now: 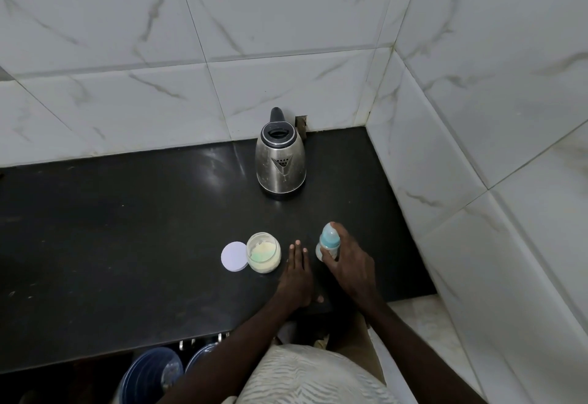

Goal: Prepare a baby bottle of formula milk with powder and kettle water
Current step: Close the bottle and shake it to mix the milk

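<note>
One head-worn wide-angle camera, facing forward and steeply down over the person's own torso. Black glossy stone tabletop (127, 228) crosses the middle. White marble-veined tiled wall (286, 22) fills the top half, corner at right. Forearms enter from the bottom edge. Left hand (296, 273) and right hand (346, 263) are near, below centre, the right gripping a small clear baby bottle (329, 238). Stainless steel electric kettle (280, 162) stands farther back, by the wall.

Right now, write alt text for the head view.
A person's right hand grips a bottle on a black counter, left hand flat beside an open powder jar and its lid. A steel kettle stands behind, by the tiled wall.
</note>
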Available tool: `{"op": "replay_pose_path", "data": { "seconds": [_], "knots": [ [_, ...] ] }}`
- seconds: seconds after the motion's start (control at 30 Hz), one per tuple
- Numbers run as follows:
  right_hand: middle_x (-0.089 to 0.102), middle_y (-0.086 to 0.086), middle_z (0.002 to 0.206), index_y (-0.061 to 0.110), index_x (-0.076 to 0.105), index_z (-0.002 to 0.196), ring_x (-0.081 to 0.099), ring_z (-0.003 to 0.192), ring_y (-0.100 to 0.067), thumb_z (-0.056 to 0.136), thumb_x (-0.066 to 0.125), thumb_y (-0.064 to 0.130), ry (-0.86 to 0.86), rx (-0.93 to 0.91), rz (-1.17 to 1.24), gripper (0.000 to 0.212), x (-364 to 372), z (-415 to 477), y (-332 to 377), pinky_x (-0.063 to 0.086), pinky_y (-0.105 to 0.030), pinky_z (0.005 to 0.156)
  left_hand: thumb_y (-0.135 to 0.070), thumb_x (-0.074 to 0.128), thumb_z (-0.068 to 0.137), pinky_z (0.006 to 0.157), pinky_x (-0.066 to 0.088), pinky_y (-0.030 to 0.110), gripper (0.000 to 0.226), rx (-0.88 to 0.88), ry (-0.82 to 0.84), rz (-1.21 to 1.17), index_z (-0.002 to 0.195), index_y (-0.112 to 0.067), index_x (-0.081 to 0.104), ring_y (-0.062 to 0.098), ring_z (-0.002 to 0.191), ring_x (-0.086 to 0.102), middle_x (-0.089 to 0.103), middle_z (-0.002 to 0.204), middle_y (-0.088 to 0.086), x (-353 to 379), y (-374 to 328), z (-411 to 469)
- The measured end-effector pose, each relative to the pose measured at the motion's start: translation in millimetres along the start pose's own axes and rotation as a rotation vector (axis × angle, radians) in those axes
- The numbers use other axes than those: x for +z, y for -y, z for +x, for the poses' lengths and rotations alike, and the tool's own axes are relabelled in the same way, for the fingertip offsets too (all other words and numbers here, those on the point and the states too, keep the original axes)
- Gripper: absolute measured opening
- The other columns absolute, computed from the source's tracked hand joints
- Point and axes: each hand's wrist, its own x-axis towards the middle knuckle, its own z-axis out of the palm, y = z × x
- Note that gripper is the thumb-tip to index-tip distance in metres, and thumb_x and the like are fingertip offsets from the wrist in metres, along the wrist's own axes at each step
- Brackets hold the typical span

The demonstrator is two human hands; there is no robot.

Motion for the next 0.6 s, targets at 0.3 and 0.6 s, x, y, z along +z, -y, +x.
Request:
{"op": "replay_pose_path", "data": {
  "seconds": [0.3,0.6],
  "knots": [
    [0.055,-0.003,0.15,0.025,0.038,0.155,0.057,0.134,-0.021,0.094,0.072,0.041,0.017,-0.012,-0.049,0.071,9,-5,-6,0.049,-0.041,0.106,-0.069,0.068,0.082,0.127,-0.007,0.052,0.134,0.022,-0.034,0.008,0.155,0.014,-0.008,0.05,0.151,-0.021,-0.022,0.16,0.038,1,2,-1],
    [0.048,0.007,0.155,0.034,0.032,0.158,0.05,0.139,-0.014,0.09,0.074,0.031,0.024,-0.034,-0.029,0.08,8,-18,-8,0.046,-0.03,0.103,-0.069,0.066,0.084,0.128,-0.005,0.052,0.132,0.028,-0.066,-0.008,0.155,0.015,-0.007,0.051,0.151,-0.02,-0.021,0.16,0.039,1,2,-3]
  ]
}}
